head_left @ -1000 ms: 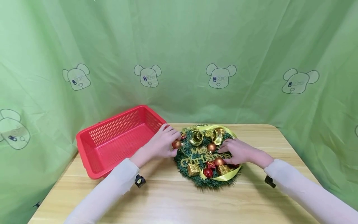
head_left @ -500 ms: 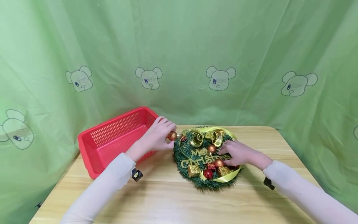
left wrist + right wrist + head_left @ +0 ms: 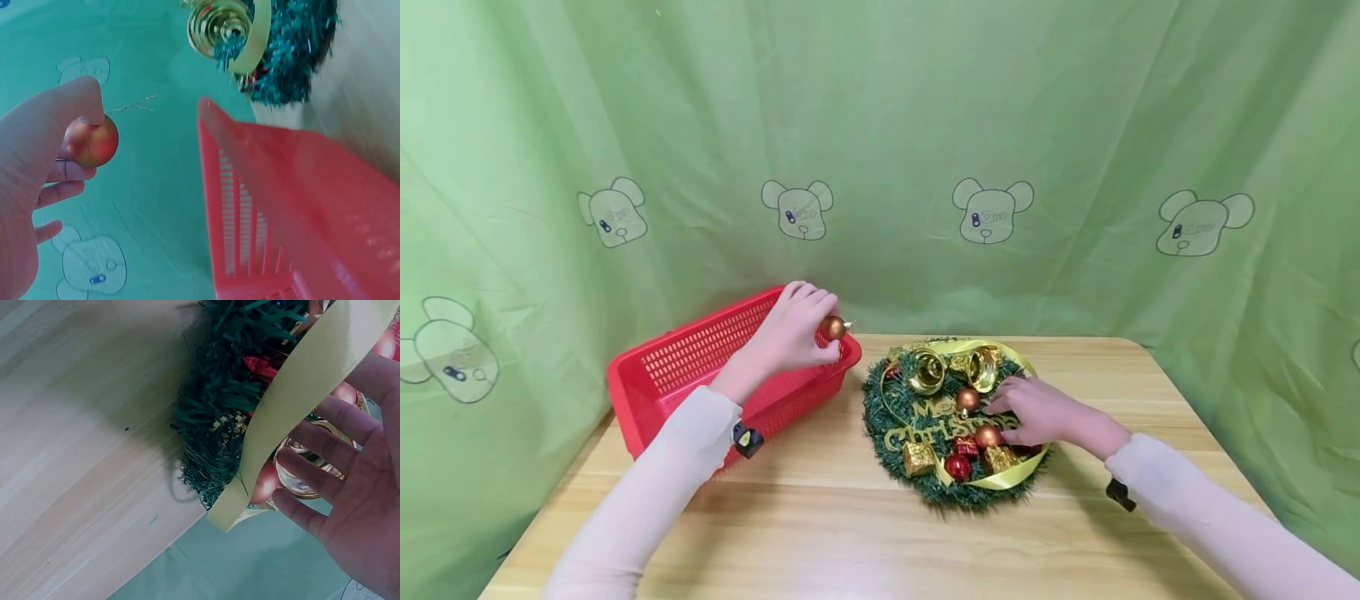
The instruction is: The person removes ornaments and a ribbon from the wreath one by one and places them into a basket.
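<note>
My left hand [image 3: 793, 327] pinches a copper-coloured Christmas bauble [image 3: 833, 327] between thumb and fingers, above the right end of the red basket [image 3: 844, 364]. In the left wrist view the bauble [image 3: 94, 142] has a thin wire hanger sticking out. On the table lies a green tinsel wreath [image 3: 891, 467] with a gold "Merry Christmas" sign, gold bells [image 3: 928, 371], a yellow ribbon [image 3: 1011, 475], and red and copper baubles. At the wreath's right side is my right hand [image 3: 1037, 408], its fingers fairly straight among the decorations in the right wrist view; whether they touch any is unclear.
The basket stands at the back left of the wooden table [image 3: 850, 533], its inside partly hidden by my left arm. A green curtain [image 3: 880, 125] with bear-head prints hangs behind and beside the table. Small gift-box ornaments [image 3: 917, 458] sit on the wreath.
My left hand has carried the copper bauble from the wreath's left edge, up and leftward to above the basket. The right hand stays nearly still at the wreath.
</note>
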The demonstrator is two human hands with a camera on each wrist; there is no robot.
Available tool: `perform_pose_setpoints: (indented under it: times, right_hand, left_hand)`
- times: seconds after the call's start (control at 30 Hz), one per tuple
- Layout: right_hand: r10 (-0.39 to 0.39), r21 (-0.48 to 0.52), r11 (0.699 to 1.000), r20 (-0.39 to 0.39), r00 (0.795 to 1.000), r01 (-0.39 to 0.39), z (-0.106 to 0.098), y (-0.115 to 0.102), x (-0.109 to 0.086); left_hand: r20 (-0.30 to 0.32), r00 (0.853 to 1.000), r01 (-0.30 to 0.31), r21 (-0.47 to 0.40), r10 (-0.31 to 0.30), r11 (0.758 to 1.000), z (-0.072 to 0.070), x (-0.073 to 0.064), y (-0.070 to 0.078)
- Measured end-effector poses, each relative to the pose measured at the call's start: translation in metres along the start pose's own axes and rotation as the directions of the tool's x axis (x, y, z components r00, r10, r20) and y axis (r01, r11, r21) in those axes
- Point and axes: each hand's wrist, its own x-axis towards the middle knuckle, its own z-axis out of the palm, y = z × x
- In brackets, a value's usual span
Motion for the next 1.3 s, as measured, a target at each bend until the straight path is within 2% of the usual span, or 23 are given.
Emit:
perform_pose_setpoints:
  times: [0.3, 0.57, 0.97, 1.3]
  right_hand:
    - [0.004, -0.006, 1.000, 0.005, 1.000, -0.004, -0.001, -0.001, 0.000]
    - [0.000, 0.010, 1.000, 0.001, 1.000, 0.000, 0.000, -0.001, -0.001]
    - [0.004, -0.004, 1.000, -0.005, 1.000, -0.004, 0.003, -0.001, -0.001]
    - [0.015, -0.001, 1.000, -0.003, 1.000, -0.015, 0.004, -0.001, -0.002]
  left_hand:
    - [0.031, 0.995, 0.090, 0.026, -0.091, 0.996, -0.007, 0.002, -0.026]
    - [0.072, 0.981, 0.178, 0.020, -0.179, 0.984, -0.009, 0.002, -0.044]
    - [0.047, 0.967, 0.247, 0.049, -0.249, 0.968, 0.005, -0.006, -0.071]
    - [0.081, 0.941, 0.323, 0.064, -0.328, 0.944, 0.018, -0.021, -0.089]
